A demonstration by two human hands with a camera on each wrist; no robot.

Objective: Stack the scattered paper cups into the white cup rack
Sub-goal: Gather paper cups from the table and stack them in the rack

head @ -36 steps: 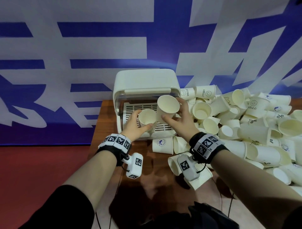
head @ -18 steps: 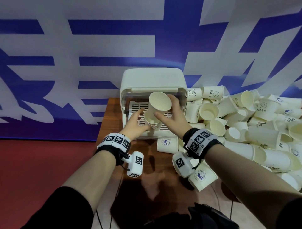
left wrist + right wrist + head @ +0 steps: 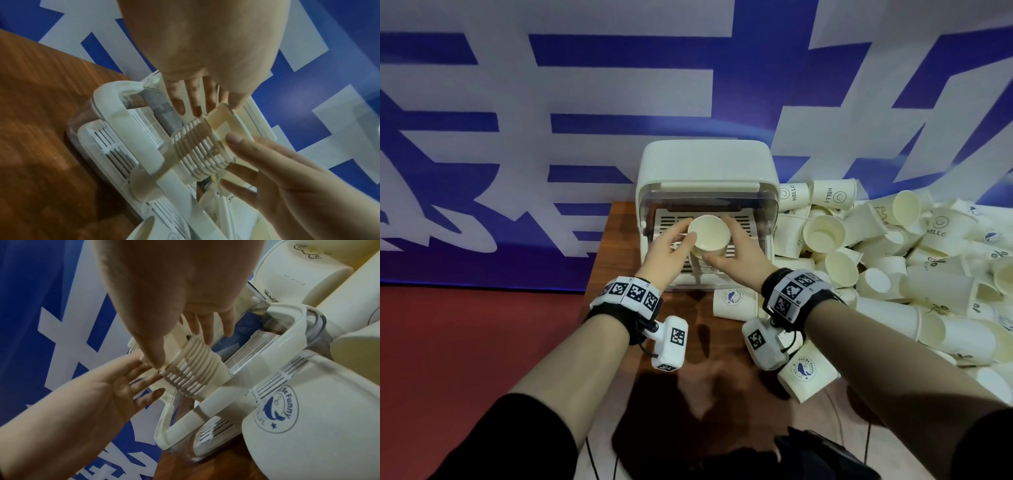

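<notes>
The white cup rack [image 3: 705,171] stands open at the back of the wooden table [image 3: 619,240]. A nested stack of paper cups [image 3: 197,154] rises from its slotted floor. My right hand [image 3: 722,241] grips the top paper cup [image 3: 709,234] between thumb and fingers, seated on the stack. My left hand [image 3: 683,234] lies flat against the stack's left side, fingers [image 3: 141,368] straight and thumb at the rim. Right of the rack lies a big heap of scattered paper cups [image 3: 893,260].
Loose cups lie on their sides just in front of the rack [image 3: 732,301] and under my right wrist [image 3: 804,373]. A blue and white banner [image 3: 585,102] stands close behind. The table's left edge is near the rack; red floor [image 3: 465,342] lies beyond.
My right hand has carried the cup left and down onto the stack in the rack. My left hand has stayed at the stack, and the camera view has shifted slightly.
</notes>
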